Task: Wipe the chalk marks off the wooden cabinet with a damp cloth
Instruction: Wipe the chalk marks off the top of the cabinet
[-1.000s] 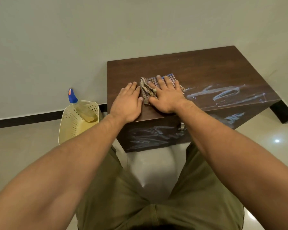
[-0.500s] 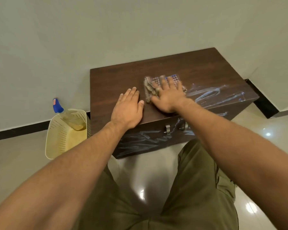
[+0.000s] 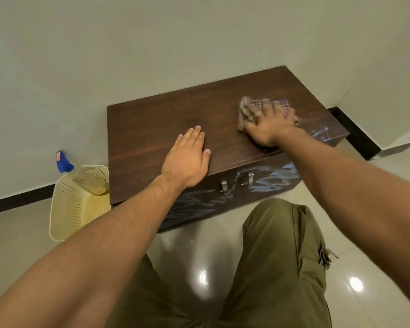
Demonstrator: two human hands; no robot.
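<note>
A low dark wooden cabinet (image 3: 152,119) stands against the wall. My right hand (image 3: 269,126) presses a checked cloth (image 3: 247,111) flat on the right part of its top, fingers spread over it; the hand and cloth are blurred. A few faint chalk marks (image 3: 322,134) remain on the top near the right front corner. Heavy chalk scribbles (image 3: 273,176) cover the front doors around two metal handles (image 3: 236,182). My left hand (image 3: 187,159) lies flat and open on the top near the front edge, holding nothing.
A cream perforated basket (image 3: 74,204) stands on the floor left of the cabinet, with a blue-capped spray bottle (image 3: 85,177) leaning in it. My legs in olive trousers (image 3: 277,256) are right in front of the cabinet. The glossy tiled floor (image 3: 376,292) reflects lights.
My right hand has swept the cloth rightwards across the top, over the chalk lines there, which are now mostly gone. My left hand has stayed flat on the top. The view has shifted.
</note>
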